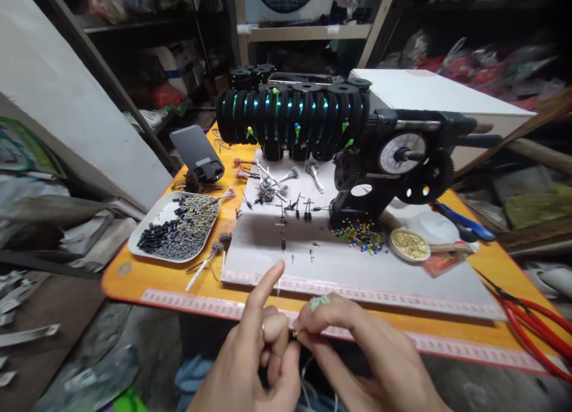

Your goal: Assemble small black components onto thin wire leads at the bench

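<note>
My left hand (261, 355) is at the near edge of the table, index finger stretched upward and the other fingers curled in beside my right hand. What its curled fingers hold, if anything, I cannot make out. My right hand (353, 340) pinches a tiny gold-coloured piece (295, 334) between thumb and fingertip. Pale green tape (319, 303) is wrapped on one of its fingers. Beyond my raised fingertip, a small black cylinder (283, 244) on a thin line lies on the white board (259, 263), close to several tiny metal pieces (311, 256).
A black winding device (393, 155) with a dial and spools stands at the back. On the left is a white tray (210, 240) of small black and grey pieces. Coloured beads (360, 236), a bowl of gold bits (410, 244) and red-handled scissors (531, 322) lie to the right.
</note>
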Tool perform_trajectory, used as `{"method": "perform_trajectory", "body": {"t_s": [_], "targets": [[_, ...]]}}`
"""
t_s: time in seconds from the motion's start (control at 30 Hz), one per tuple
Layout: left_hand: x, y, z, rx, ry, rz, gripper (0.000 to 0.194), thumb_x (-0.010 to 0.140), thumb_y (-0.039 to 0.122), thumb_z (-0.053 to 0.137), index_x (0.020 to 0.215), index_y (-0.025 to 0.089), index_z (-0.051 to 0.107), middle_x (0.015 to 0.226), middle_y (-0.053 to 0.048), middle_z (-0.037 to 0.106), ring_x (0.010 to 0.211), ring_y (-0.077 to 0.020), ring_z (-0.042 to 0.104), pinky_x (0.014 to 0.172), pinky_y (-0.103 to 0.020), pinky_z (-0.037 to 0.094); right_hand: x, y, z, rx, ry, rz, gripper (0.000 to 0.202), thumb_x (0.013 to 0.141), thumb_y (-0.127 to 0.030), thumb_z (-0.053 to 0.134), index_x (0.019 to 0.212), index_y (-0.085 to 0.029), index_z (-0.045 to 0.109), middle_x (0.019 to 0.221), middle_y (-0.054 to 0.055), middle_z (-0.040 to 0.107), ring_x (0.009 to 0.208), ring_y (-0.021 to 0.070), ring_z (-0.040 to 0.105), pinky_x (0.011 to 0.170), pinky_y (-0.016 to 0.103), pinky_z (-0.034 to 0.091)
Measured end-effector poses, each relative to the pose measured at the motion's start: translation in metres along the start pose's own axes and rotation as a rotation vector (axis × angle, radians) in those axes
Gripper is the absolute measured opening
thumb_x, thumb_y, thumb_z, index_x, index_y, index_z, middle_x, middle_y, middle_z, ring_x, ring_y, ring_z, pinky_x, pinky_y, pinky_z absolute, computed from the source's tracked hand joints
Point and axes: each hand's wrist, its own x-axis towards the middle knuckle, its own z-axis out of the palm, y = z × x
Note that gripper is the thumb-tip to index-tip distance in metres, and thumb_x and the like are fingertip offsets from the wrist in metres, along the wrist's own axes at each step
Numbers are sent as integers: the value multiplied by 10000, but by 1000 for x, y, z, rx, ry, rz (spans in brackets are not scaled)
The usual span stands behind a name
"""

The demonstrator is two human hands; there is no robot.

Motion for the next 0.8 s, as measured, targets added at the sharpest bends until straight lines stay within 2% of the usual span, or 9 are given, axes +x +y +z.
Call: {"method": "perform_trajectory", "body": {"t_s": [0.13, 0.27, 0.4, 0.63, 0.73, 0.8], "targets": [[1, 1, -3, 26, -53, 74, 697, 938, 136, 487, 1567, 306, 239, 594, 87, 300, 484, -112, 277, 474, -226, 243, 1, 0, 1, 38, -5, 22, 259, 908, -23, 496, 1008, -262, 507, 858, -23, 655, 751, 112, 682, 708, 193, 545], [1, 0, -6, 44, -93, 80, 737, 936, 140, 460, 1580, 324, 151, 596, 89, 316, 489, -112, 310, 494, -224, 286, 3, -5, 0, 46, -21, 59, 247, 912, -20, 496, 992, -252, 518, 860, -21, 644, 772, 106, 679, 727, 182, 542], [0, -1, -5, 46, -79, 81, 711, 949, 162, 449, 1573, 352, 167, 597, 89, 312, 492, -113, 305, 494, -217, 282, 1, -7, -2, 50, -31, 88, 250, 915, -13, 493, 973, -257, 506, 851, -33, 641, 771, 96, 677, 738, 176, 535], [-2, -5, -3, 56, -50, 97, 674, 983, 236, 452, 1580, 329, 153, 594, 84, 354, 486, -109, 363, 496, -193, 341, 4, -8, -3, 57, -59, 68, 253, 907, -5, 473, 965, -250, 500, 844, -18, 639, 750, 114, 676, 702, 191, 554], [2, -9, -6, 30, -12, 180, 632, 992, 283, 484, 1563, 362, 224, 608, 66, 435, 517, -114, 431, 540, -184, 425, 3, -8, -7, 50, -67, 30, 261, 908, 2, 485, 979, -248, 516, 835, -8, 652, 741, 130, 681, 695, 208, 563], [6, -12, -9, -7, -33, 327, 625, 983, 281, 529, 1552, 338, 276, 623, 55, 482, 539, -116, 475, 582, -196, 475, 2, -7, -11, 72, -102, -18, 258, 917, -13, 509, 1006, -254, 529, 874, 0, 688, 760, 138, 693, 706, 216, 571]]}}
